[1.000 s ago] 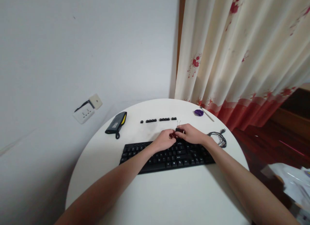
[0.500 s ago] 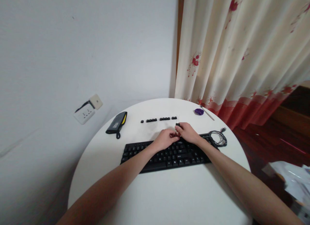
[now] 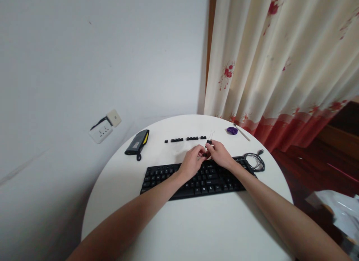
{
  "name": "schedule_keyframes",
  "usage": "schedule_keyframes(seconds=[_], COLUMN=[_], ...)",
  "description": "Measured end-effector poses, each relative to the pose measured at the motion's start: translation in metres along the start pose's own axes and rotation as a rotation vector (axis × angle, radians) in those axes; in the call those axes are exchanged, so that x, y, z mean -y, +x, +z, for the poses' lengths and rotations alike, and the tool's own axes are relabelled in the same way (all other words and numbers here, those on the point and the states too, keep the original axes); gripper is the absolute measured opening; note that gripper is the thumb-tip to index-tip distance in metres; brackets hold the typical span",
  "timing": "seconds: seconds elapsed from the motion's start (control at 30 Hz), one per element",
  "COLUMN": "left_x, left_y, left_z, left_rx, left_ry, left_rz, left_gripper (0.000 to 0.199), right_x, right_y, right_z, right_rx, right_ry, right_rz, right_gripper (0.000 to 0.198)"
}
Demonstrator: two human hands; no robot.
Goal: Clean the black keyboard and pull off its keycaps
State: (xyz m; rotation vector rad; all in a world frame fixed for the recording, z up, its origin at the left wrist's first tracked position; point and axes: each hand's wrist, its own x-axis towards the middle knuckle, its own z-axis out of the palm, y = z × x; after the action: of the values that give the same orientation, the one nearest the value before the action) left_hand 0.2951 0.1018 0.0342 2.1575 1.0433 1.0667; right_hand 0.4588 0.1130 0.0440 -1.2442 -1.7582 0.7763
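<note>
A black keyboard (image 3: 179, 186) lies across the table below both hands. Between the fingertips of my left hand (image 3: 192, 158) is a small black keycap (image 3: 204, 154), held just above the keyboard's back edge. My right hand (image 3: 221, 154) is closed on the black handle of a wire keycap puller (image 3: 209, 142), whose thin wire prongs stick up and away from me. The two hands' fingertips almost meet. Behind them a row of loose black keycaps (image 3: 192, 138) sits on the table in small groups, with a single keycap (image 3: 166, 141) at its left end.
On the round white table (image 3: 112, 201), a dark pouch with yellow trim (image 3: 137, 143) lies at left. At the back right are a purple crumpled item (image 3: 232, 130) and a thin brush-like stick (image 3: 242, 133). The coiled cable (image 3: 255, 163) lies right of the keyboard.
My hands have lifted slightly off the keyboard's back edge. The keycap now shows in my left fingers, and the puller's wires stand out more clearly. The view has shifted a little.
</note>
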Motion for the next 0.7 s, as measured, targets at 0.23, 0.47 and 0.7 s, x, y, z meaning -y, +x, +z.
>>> schedule_keyframes(seconds=[0.23, 0.47, 0.7], left_x=[0.0036, 0.0068, 0.0045], left_y=[-0.0016, -0.0013, -0.0017], left_z=[0.0005, 0.0024, 0.0007], left_rx=[-0.011, -0.012, -0.023], left_ry=[0.062, 0.106, 0.146], left_rz=[0.117, 0.119, 0.143], left_gripper=[0.021, 0.019, 0.019], right_x=[-0.0016, 0.0003, 0.0008], right_y=[0.0015, 0.0007, 0.0009], right_z=[0.0004, -0.0005, -0.0010], right_rx=[-0.029, -0.023, -0.028], right_ry=[-0.035, -0.106, -0.098], right_rz=[-0.040, -0.071, -0.076], right_gripper=[0.026, 0.027, 0.029])
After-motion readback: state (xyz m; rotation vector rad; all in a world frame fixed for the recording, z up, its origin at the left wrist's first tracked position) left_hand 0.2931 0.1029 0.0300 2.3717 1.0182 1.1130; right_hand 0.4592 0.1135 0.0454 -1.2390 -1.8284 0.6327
